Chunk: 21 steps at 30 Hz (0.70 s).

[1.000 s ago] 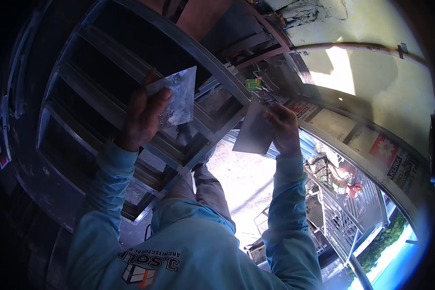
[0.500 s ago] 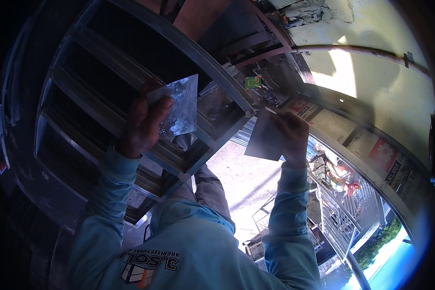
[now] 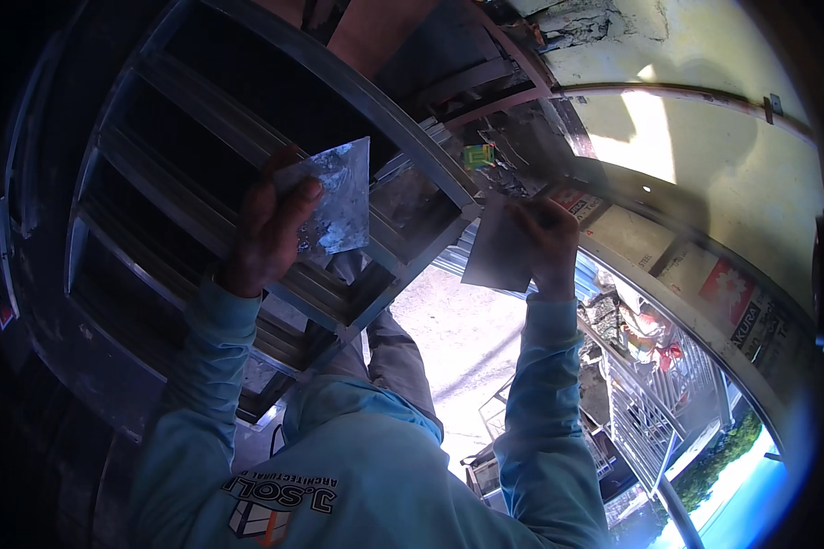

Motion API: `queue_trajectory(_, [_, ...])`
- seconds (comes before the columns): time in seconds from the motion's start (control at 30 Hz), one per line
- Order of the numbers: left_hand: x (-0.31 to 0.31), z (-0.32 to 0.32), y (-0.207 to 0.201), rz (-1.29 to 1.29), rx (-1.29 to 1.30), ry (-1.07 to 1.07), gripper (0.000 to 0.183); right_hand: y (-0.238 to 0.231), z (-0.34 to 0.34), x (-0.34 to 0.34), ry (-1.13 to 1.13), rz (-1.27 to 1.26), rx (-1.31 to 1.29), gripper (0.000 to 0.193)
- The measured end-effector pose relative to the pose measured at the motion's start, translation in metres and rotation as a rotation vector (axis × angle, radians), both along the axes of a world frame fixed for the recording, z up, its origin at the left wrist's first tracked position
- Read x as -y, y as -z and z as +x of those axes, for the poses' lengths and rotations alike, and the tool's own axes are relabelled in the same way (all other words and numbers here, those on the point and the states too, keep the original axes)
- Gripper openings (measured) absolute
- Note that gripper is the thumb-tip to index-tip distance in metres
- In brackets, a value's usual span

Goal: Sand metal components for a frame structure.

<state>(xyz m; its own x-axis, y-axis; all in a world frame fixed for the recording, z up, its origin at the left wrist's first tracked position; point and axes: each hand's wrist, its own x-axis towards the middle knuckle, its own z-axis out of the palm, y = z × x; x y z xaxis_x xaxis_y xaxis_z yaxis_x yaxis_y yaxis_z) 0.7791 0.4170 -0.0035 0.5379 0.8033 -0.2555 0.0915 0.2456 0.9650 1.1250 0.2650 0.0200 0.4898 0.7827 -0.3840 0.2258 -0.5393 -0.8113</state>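
My left hand (image 3: 270, 224) grips a thin square metal plate (image 3: 343, 206) by its left side, thumb on top. Pale, paste-like smears cover much of that plate's face. To the right, my right hand (image 3: 549, 242) pinches the upper right side of a flat grey plate (image 3: 496, 252), which looks plain and shaded. The two plates are held apart, with a gap between them. Beneath my left hand lies a welded metal frame (image 3: 192, 91) with several parallel bars.
A yellowish wall (image 3: 705, 137) with a rail runs along the right. Below it is a long printed panel (image 3: 659, 242). Sunlit ground (image 3: 449, 334) lies beyond the frame's corner. A stack of metal railings (image 3: 641, 412) stands lower right. A small green packet (image 3: 478, 156) lies farther back.
My right hand and its plate have moved slightly up and left, and the plate has tilted a little. My left hand and the smeared plate have shifted slightly left.
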Motion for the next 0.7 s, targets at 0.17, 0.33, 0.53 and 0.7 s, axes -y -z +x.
queue_trajectory(0.17, [0.018,0.001,-0.035,-0.207,0.124,0.015,0.041,-0.040,0.003,0.035,0.089,0.289,-0.729,0.034])
queue_trajectory(0.33, [0.095,0.053,-0.061,-0.285,0.249,0.176,0.040,-0.063,-0.036,0.051,0.003,0.152,-0.841,0.038])
queue_trajectory(0.53, [0.143,0.065,-0.069,-0.576,0.296,0.106,0.042,-0.062,-0.038,0.083,-0.188,0.009,-0.704,0.027])
queue_trajectory(0.7, [0.147,0.050,-0.063,-0.462,0.388,-0.050,0.041,-0.079,-0.029,0.111,-0.239,-0.056,-0.033,0.012])
